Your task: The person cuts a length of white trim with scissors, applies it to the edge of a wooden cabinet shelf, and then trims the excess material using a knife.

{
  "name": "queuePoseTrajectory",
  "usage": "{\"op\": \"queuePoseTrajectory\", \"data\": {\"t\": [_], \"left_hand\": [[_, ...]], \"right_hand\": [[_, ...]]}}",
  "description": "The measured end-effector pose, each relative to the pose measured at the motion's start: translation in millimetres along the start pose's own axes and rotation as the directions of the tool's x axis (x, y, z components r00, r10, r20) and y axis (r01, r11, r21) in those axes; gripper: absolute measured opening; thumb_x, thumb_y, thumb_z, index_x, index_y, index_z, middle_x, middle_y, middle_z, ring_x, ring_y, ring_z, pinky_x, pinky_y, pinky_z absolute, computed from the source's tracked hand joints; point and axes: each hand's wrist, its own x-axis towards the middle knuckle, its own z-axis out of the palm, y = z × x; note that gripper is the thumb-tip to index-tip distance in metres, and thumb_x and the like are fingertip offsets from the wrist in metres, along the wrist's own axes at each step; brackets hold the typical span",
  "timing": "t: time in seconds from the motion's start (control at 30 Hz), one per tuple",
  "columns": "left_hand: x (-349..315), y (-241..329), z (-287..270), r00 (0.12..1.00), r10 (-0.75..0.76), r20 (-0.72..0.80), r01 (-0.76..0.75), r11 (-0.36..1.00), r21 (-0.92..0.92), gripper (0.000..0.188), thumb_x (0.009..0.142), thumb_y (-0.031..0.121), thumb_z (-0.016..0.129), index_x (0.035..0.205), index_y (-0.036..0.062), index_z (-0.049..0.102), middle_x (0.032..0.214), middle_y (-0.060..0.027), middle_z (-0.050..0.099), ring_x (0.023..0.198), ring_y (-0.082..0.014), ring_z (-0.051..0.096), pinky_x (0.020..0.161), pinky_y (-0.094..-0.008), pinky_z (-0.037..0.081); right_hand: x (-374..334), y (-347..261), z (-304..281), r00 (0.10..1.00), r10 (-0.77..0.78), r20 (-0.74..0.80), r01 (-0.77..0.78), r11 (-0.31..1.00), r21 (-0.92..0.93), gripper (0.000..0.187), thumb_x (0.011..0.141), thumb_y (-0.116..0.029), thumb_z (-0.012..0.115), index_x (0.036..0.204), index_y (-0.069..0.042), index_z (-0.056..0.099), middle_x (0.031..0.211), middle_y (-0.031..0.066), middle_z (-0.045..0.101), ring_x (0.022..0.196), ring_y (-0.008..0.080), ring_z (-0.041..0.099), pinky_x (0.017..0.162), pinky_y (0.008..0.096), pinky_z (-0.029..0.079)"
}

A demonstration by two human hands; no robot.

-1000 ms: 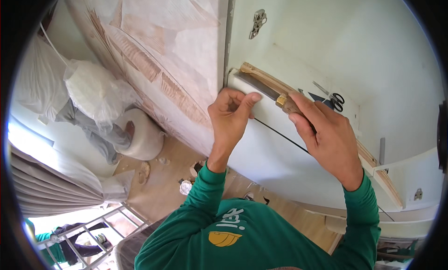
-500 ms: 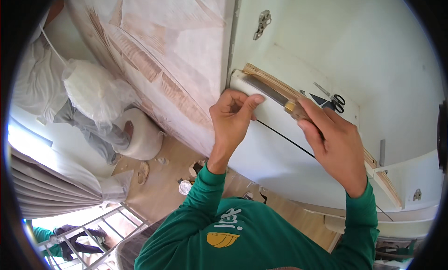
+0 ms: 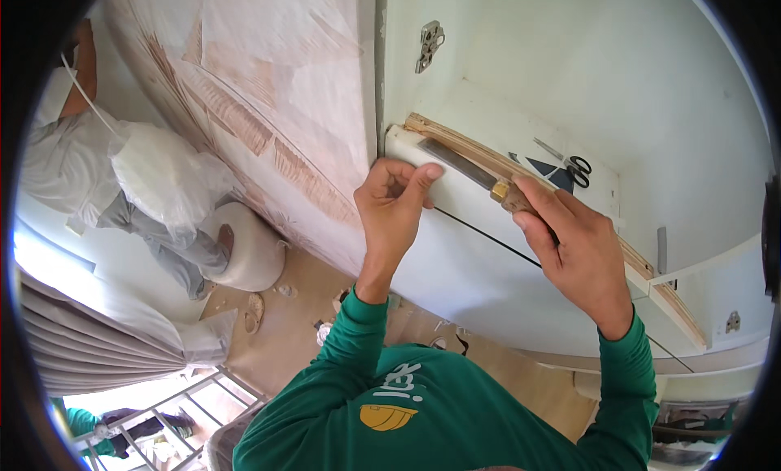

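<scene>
My right hand (image 3: 573, 243) is closed around the brown handle of a chisel (image 3: 460, 165), which has a brass-coloured collar. Its flat metal blade lies along the white front edge of the cabinet (image 3: 480, 227), beside a raw wooden strip (image 3: 455, 135), and points to the far left. My left hand (image 3: 390, 215) is near the cabinet's left corner, below the blade tip. Its fingers are curled and the thumb presses towards them against the white edge; whatever lies between them is hidden.
Black-handled scissors (image 3: 576, 168) and a dark triangular piece (image 3: 547, 170) lie inside the cabinet. A metal hinge (image 3: 429, 46) is on its side wall. Leftward are a plastic-covered wall (image 3: 268, 89), a person (image 3: 73, 154) by a wrapped white drum (image 3: 248, 247), and a metal ladder (image 3: 191, 418).
The chisel blade has slid slightly out from the wooden strip onto the white edge. Both hands sit a little further left in view, as the whole view has shifted.
</scene>
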Motion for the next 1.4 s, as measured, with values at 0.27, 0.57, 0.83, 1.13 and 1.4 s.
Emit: {"op": "queuePoseTrajectory", "data": {"t": [0.27, 0.57, 0.83, 1.13, 1.4], "left_hand": [[-1, 2, -1, 1.000, -0.001, 0.001, 0.001, 1.000, 0.008, 0.029, 0.096, 0.017, 0.092, 0.089, 0.0045, 0.067, 0.073, -0.0001, 0.070, 0.061, -0.0064, 0.064, 0.056, -0.0235, 0.053], [-2, -2, -2, 0.999, 0.028, 0.020, -0.028, 1.000, -0.002, 0.030, 0.097, 0.020, 0.091, 0.090, 0.0061, 0.066, 0.071, 0.0002, 0.068, 0.059, -0.0070, 0.064, 0.053, -0.0220, 0.048], [0, 6, -2, 0.999, -0.003, 0.036, 0.002, 1.000, 0.019, 0.029, 0.098, 0.018, 0.090, 0.089, 0.0039, 0.067, 0.072, 0.0000, 0.068, 0.062, -0.0070, 0.063, 0.056, -0.0243, 0.053], [-7, 68, -24, 0.880, 0.419, 0.226, -0.470, 0.689, 0.551, 0.011, 0.103, 0.008, 0.081, 0.109, 0.0012, 0.075, 0.087, -0.0049, 0.073, 0.067, -0.0128, 0.068, 0.060, -0.0274, 0.054], [30, 123, -9, 0.731, 0.278, 0.623, -0.652, 0.020, 0.758, 0.022, 0.105, 0.013, 0.072, 0.125, 0.0076, 0.075, 0.110, -0.0084, 0.074, 0.081, -0.0377, 0.075, 0.066, -0.0468, 0.063]], "right_hand": [[2, -4, -8, 0.999, 0.007, 0.032, -0.006, 0.999, -0.031, 0.038, 0.108, -0.032, 0.072, 0.142, -0.015, 0.070, 0.090, 0.0088, 0.073, 0.069, 0.0328, 0.070, 0.059, 0.0437, 0.056], [17, -9, 3, 0.999, -0.018, 0.044, 0.019, 1.000, -0.015, 0.037, 0.109, -0.033, 0.070, 0.141, -0.014, 0.070, 0.091, 0.0100, 0.073, 0.070, 0.0331, 0.071, 0.059, 0.0445, 0.056], [19, -11, 9, 0.999, -0.032, 0.032, 0.034, 0.998, -0.053, 0.037, 0.109, -0.034, 0.069, 0.141, -0.014, 0.069, 0.092, 0.0106, 0.074, 0.074, 0.0345, 0.073, 0.062, 0.0450, 0.058], [-5, 17, 8, 0.891, 0.010, -0.454, 0.013, 0.999, 0.048, 0.042, 0.110, -0.023, 0.070, 0.149, -0.008, 0.068, 0.100, 0.0117, 0.078, 0.079, 0.0223, 0.072, 0.071, 0.0361, 0.058], [-19, 29, 6, 0.747, 0.372, -0.551, -0.089, 0.877, 0.472, 0.039, 0.114, -0.021, 0.068, 0.145, 0.002, 0.070, 0.103, 0.0049, 0.076, 0.087, 0.0090, 0.061, 0.079, 0.0244, 0.051]]}}
